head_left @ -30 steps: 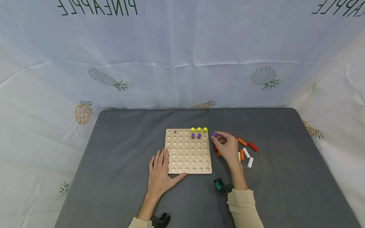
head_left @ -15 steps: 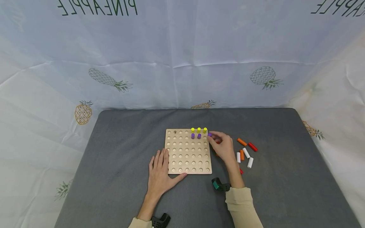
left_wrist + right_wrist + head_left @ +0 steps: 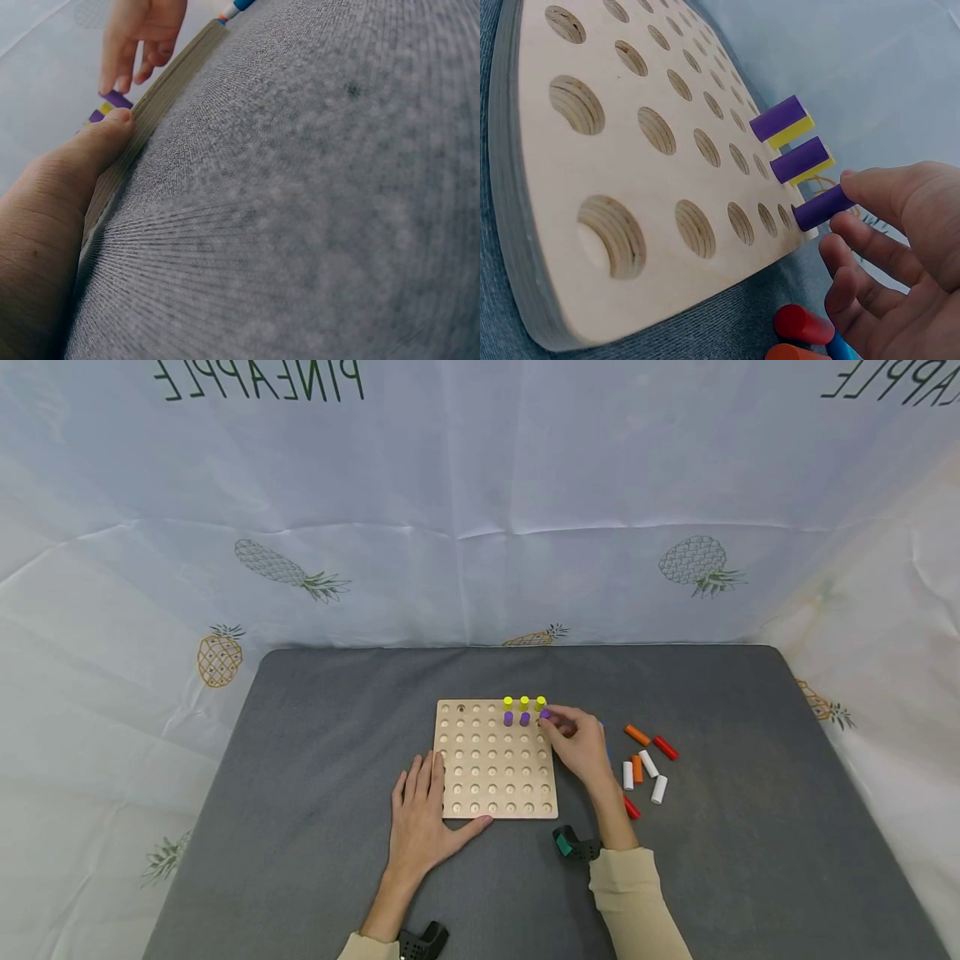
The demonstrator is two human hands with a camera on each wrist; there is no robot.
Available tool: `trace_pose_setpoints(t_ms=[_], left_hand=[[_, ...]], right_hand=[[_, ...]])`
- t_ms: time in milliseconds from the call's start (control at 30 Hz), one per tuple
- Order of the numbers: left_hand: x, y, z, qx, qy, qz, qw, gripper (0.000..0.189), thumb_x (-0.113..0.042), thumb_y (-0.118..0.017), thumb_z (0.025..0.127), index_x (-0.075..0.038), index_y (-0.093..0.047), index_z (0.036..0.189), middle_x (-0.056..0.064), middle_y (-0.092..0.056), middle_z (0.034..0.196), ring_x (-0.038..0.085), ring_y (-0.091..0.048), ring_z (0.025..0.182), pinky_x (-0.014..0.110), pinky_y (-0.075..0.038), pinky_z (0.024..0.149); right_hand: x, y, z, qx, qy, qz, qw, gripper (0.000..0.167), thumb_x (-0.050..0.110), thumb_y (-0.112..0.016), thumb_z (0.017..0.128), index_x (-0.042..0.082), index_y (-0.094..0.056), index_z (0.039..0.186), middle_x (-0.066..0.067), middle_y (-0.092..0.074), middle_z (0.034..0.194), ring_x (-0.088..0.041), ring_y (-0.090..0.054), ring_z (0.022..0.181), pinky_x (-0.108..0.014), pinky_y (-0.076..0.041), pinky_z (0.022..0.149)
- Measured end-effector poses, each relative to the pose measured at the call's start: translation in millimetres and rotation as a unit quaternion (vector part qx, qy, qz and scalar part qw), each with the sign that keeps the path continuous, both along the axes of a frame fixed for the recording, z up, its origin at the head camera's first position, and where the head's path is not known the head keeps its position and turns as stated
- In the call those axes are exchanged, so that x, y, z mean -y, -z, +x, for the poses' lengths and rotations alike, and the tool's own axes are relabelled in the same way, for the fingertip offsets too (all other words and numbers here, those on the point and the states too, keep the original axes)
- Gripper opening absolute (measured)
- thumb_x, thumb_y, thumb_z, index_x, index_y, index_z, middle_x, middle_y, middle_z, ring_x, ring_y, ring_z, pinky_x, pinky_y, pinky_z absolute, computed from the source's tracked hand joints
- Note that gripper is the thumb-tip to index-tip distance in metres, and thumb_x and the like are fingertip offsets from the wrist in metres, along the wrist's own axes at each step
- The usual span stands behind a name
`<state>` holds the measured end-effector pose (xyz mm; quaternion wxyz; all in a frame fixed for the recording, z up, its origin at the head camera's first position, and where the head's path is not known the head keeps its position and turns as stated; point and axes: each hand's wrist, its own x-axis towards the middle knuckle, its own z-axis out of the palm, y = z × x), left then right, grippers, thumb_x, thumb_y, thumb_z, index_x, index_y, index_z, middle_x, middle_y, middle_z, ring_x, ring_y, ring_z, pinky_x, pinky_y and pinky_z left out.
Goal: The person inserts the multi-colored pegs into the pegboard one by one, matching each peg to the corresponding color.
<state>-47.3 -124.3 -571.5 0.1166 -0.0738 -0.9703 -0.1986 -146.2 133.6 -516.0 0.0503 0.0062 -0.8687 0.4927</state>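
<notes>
A square wooden pegboard (image 3: 525, 815) with rows of round holes lies on the grey cloth. My left hand (image 3: 420, 827) rests along its left edge, fingers straight, thumb at the front edge. Between thumb and fingertips, my right hand (image 3: 581, 743) pinches a purple peg (image 3: 821, 208). That peg is tilted, its lower end at a hole in the right-hand column, second row from the far edge. Two purple pegs (image 3: 507, 719) stand in that row to its left. Three yellow pegs (image 3: 524, 702) stand in the far row behind them.
Right of the board lie several loose pegs: orange (image 3: 637, 734), red (image 3: 665, 747) and white (image 3: 648, 763). A blue peg (image 3: 841, 349) and a red peg (image 3: 802, 324) lie under the right hand. A printed white curtain (image 3: 480, 585) hangs beyond the table.
My right hand has moved left with the purple peg, from beside the board to a hole at its right edge. The left hand has stayed still.
</notes>
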Motion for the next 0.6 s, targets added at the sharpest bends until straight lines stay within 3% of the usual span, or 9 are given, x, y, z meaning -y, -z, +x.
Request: trace_pose_setpoints(t_ms=[367,600], left_hand=[[-0.8,-3.5,-0.4,0.013,-0.002,-0.005,0.9999,0.125,-0.080,-0.072,0.069,-0.005,-0.031,0.161,0.018,-0.039,0.163,0.038,-0.036,0.152,0.059,-0.026,0.123],[-1.0,-3.6,-0.5,0.018,-0.004,-0.005,0.9998,0.126,-0.079,-0.073,0.069,-0.005,-0.030,0.161,0.018,-0.039,0.163,0.038,-0.035,0.153,0.059,-0.026,0.123]], right_hand=[[2.4,0.1,-3.5,0.002,-0.009,-0.002,1.0000,0.031,0.010,-0.075,0.092,-0.002,-0.074,0.121,-0.021,-0.074,0.099,-0.027,-0.069,0.078,-0.017,-0.050,0.064],[3.1,1.6,-2.7,0.023,-0.012,0.006,0.9997,0.030,0.012,-0.075,0.093,0.001,-0.074,0.121,-0.019,-0.070,0.098,-0.022,-0.063,0.076,-0.019,-0.048,0.063]])
